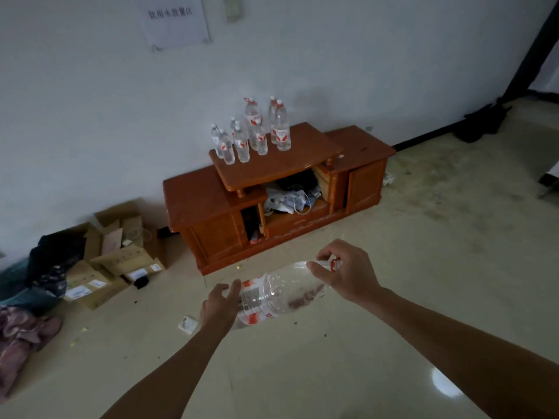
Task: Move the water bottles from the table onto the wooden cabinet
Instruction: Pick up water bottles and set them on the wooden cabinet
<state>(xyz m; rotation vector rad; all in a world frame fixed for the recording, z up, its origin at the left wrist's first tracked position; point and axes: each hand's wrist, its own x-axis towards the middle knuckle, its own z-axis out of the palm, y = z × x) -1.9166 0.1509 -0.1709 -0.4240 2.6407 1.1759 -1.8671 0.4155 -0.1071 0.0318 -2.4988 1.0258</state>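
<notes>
Two hands carry one large clear water bottle (278,293) on its side above the tiled floor (393,237). The left hand (219,306) curls its fingers round the labelled lower end, and the right hand (348,275) grips the neck by the red cap. Several more bottles (252,131) stand upright on the raised top of the wooden cabinet (196,201).

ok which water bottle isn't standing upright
The large bottle held by the left hand at its base and right hand at its neck: it lies sideways, the bottles on the wooden cabinet stand upright.
</notes>
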